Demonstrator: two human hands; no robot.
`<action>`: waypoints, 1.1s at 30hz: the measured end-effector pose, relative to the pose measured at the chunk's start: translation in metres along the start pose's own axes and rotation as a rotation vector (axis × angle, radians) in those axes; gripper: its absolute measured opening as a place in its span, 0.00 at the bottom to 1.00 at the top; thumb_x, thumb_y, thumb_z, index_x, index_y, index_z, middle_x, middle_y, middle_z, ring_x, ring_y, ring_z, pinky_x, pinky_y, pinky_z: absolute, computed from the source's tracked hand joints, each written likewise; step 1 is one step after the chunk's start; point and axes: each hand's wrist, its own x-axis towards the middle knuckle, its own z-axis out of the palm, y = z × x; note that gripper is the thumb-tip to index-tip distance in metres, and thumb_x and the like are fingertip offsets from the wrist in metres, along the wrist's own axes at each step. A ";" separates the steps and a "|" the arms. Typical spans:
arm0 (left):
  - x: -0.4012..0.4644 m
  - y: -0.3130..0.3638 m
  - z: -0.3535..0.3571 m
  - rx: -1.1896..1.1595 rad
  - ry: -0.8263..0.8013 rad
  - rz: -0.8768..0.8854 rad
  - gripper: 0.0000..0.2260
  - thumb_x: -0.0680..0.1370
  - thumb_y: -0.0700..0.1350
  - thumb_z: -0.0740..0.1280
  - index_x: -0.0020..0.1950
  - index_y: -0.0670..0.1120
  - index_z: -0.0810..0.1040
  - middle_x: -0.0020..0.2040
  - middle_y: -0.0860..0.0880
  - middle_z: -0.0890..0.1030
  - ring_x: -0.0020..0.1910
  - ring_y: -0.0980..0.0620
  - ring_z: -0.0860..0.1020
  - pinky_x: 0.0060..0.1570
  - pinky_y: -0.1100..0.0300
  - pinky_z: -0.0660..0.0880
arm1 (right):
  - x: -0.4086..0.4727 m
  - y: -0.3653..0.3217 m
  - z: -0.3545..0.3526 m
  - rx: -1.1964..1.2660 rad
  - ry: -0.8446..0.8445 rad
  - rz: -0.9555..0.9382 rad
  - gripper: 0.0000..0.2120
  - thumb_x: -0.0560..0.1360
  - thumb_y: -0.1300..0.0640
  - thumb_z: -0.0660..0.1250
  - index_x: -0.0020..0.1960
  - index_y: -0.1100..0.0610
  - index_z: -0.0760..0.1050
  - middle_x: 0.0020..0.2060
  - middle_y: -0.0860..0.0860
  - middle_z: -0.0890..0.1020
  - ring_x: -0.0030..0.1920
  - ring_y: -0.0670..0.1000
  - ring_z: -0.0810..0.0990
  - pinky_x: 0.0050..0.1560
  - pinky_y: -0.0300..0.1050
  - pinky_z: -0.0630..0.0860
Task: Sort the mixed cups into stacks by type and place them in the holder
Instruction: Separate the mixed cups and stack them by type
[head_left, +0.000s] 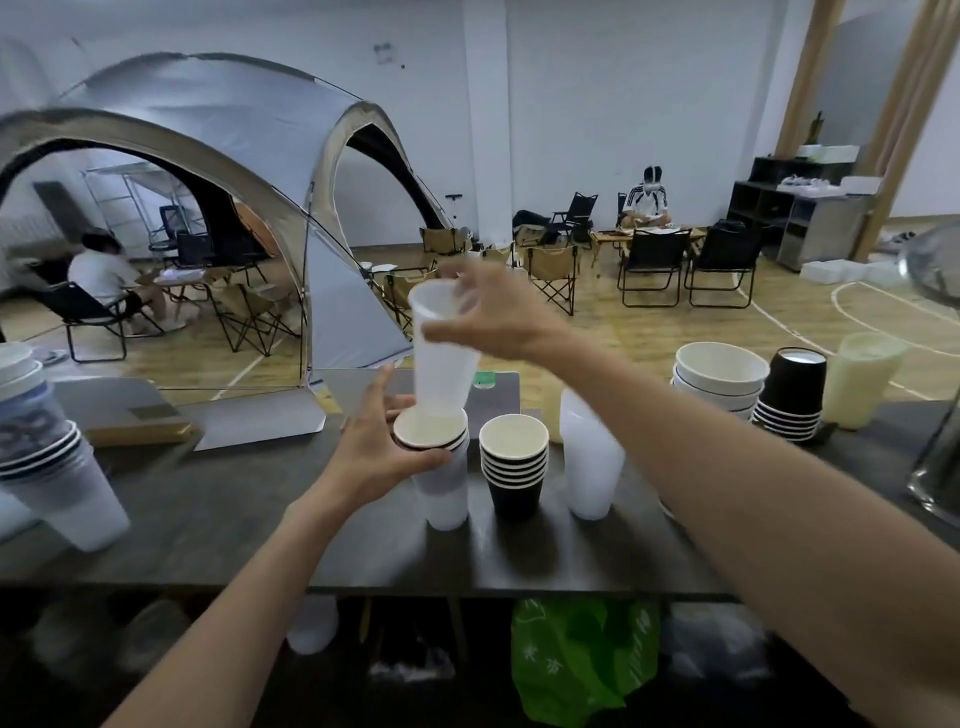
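Fingers, right: the right hand pinches the rim of a tall translucent cup, lifted upright with its base just inside the mixed stack.
Fingers, left: the left hand curls round the top of the mixed stack, gripping it at the black-rimmed paper cups above the translucent ones.
Black paper cup stack: upright on the desk, just right of the mixed stack.
Translucent cup stack: leaning, right of the black stack.
Far right: white bowls, an upside-down black cup stack, a yellowish cup.
Left edge: another stack of cups, tilted.
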 end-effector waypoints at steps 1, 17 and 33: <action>0.000 -0.002 0.000 0.006 0.002 0.006 0.59 0.57 0.58 0.84 0.81 0.56 0.54 0.60 0.55 0.80 0.62 0.55 0.79 0.64 0.47 0.77 | -0.002 0.000 -0.024 -0.045 0.054 -0.006 0.40 0.65 0.41 0.77 0.73 0.52 0.71 0.62 0.52 0.80 0.55 0.50 0.80 0.61 0.49 0.78; 0.006 -0.006 0.005 0.066 -0.006 0.060 0.55 0.61 0.52 0.86 0.81 0.50 0.58 0.62 0.53 0.79 0.62 0.52 0.79 0.63 0.51 0.77 | -0.075 0.122 -0.023 -0.431 -0.393 0.392 0.44 0.71 0.28 0.62 0.80 0.44 0.53 0.77 0.56 0.62 0.74 0.61 0.64 0.70 0.57 0.64; -0.009 -0.016 0.020 -0.081 -0.003 -0.010 0.57 0.63 0.42 0.85 0.83 0.46 0.53 0.56 0.60 0.80 0.54 0.67 0.80 0.55 0.67 0.78 | -0.017 0.027 0.098 -0.220 -0.454 0.124 0.46 0.64 0.35 0.76 0.76 0.52 0.65 0.70 0.52 0.75 0.68 0.55 0.74 0.65 0.52 0.73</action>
